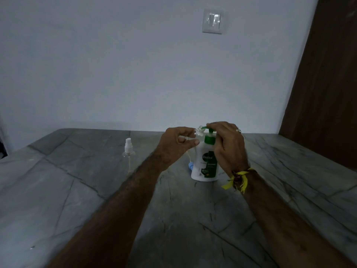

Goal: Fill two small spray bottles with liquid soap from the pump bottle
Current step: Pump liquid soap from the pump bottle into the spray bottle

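A white pump bottle (205, 165) with a green label and a green pump head stands upright mid-table. My right hand (228, 144) rests on top of the pump head, fingers curled over it. My left hand (178, 141) holds a small clear spray bottle (199, 132) without its cap, tilted so its open neck meets the green spout. A second clear spray bottle (129, 157) with a white sprayer top stands upright further left, apart from both hands. A blue sprayer cap (190, 166) with its thin tube lies just left of the pump bottle's base.
The grey marbled stone table (96, 190) runs back to a pale wall. A light switch (212, 21) is on the wall. A dark wooden door (328, 84) is at the right. A yellow thread band (238, 179) is tied round my right wrist.
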